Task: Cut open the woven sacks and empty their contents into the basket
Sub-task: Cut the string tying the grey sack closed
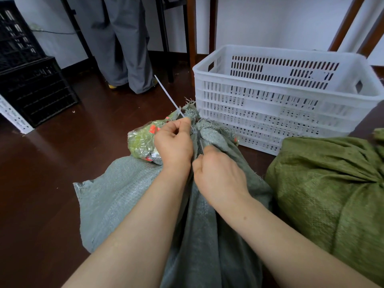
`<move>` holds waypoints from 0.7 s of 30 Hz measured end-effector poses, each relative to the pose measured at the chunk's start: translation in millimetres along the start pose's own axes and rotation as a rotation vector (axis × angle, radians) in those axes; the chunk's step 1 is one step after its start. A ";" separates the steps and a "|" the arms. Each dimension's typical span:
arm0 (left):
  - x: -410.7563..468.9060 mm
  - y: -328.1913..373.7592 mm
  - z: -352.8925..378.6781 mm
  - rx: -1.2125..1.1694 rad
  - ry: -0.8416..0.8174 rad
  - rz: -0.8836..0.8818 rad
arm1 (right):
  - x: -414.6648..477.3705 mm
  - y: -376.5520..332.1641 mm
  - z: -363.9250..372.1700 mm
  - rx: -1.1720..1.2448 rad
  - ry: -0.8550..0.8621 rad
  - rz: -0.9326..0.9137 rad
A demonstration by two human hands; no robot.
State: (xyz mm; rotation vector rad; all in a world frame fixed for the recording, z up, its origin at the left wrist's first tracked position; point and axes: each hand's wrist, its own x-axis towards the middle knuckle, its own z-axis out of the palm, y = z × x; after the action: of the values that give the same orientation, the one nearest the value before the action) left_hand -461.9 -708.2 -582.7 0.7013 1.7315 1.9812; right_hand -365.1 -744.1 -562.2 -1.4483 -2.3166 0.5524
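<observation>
Right hand (pixel 218 175) grips seemingly a blade (pixel 201 145) beside the left hand (pixel 173 142) pinching the zip tie (pixel 168 94); a slip cuts skin.

Grey sack (pixel 207 235), neck bunched, beside white basket (pixel 270 100)

The left hand (pixel 173 142) pinches the white tie (pixel 166 92) on the grey sack (pixel 207 235)'s neck while the right hand (pixel 220 175) holds a blade (pixel 200 144) there.
</observation>
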 end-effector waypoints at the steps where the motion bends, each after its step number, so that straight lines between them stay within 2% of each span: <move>1: -1.6 -0.1 1.6 0.005 -0.015 0.006 | 3.0 1.5 -0.5 0.012 -0.001 0.014; 5: -7.9 -0.3 4.7 0.009 -0.053 0.020 | 16.3 5.1 -3.2 0.050 -0.002 0.052; 10: 2.8 2.3 -2.8 -0.024 0.024 0.005 | 7.7 -3.1 1.6 0.076 -0.025 -0.009; 15: -4.8 -1.6 7.7 -0.017 -0.041 -0.004 | 19.3 6.5 -3.2 0.087 -0.025 0.053; 21: 7.5 -1.8 1.3 -0.063 0.032 -0.025 | 8.4 3.5 1.7 0.072 -0.050 -0.027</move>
State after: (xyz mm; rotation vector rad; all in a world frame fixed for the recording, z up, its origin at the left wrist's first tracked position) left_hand -467.1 -702.4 -583.5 0.6273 1.6796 2.0313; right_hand -366.7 -735.3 -564.7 -1.3829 -2.3261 0.6652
